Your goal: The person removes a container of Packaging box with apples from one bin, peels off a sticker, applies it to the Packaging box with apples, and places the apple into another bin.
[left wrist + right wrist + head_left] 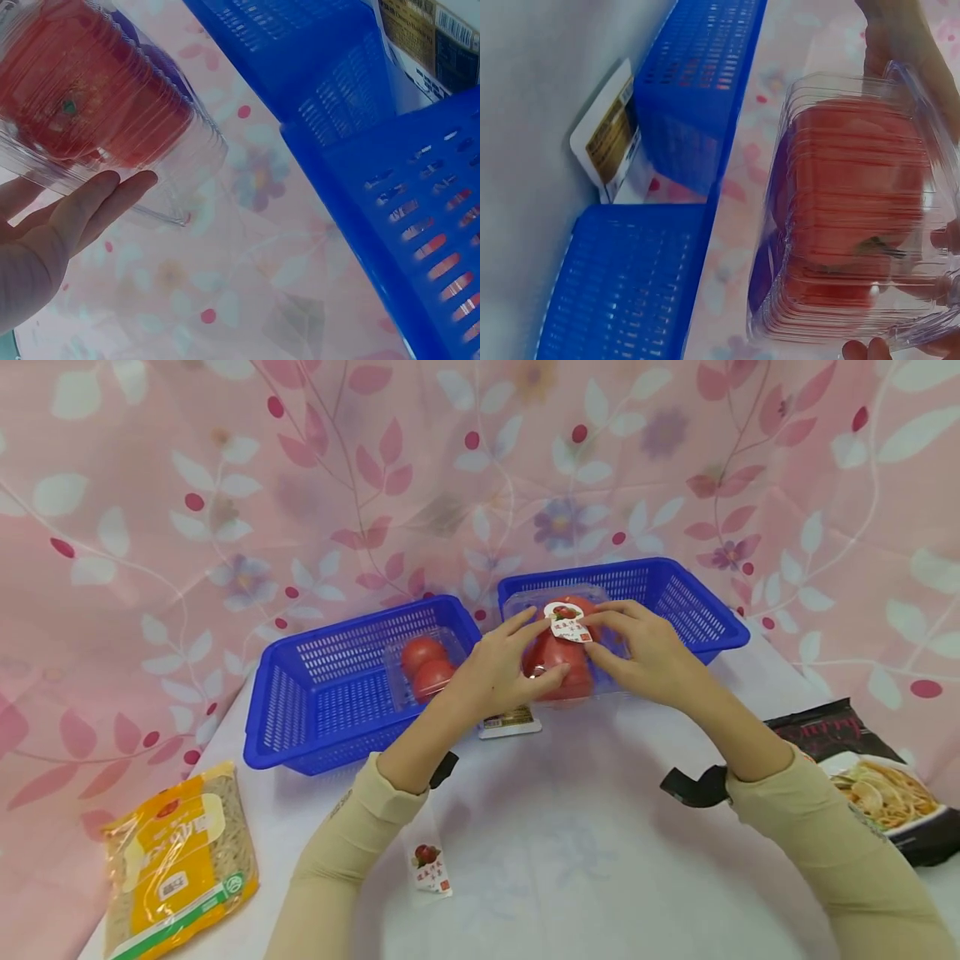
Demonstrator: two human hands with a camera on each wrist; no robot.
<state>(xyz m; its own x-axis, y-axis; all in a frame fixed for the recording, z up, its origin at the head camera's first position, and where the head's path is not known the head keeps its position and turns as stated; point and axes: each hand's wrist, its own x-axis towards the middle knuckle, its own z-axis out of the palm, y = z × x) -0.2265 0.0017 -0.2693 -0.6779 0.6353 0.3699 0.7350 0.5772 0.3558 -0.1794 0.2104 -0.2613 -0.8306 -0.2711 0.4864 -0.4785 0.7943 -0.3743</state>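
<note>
A clear plastic box of tomatoes (558,672) is raised in front of the right basket. Ridged walls and a tomato's green stem scar show in the left wrist view. A white label (567,625) with a red fruit picture lies over its lid. My left hand (495,668) holds the box's left side, thumb on the front and fingertips by the label's left edge. At the label's right edge, my right hand (648,652) pinches with thumb and forefinger. Its other fingers (866,349) show low along the box in the right wrist view.
Two blue baskets, left (288,697) and right (697,610), stand at the back. Another tomato box (427,668) sits in the left one. Between them lies a gold-labelled pack (512,722). A yellow noodle bag (180,864), label strip (431,872) and black food packet (862,760) lie nearer.
</note>
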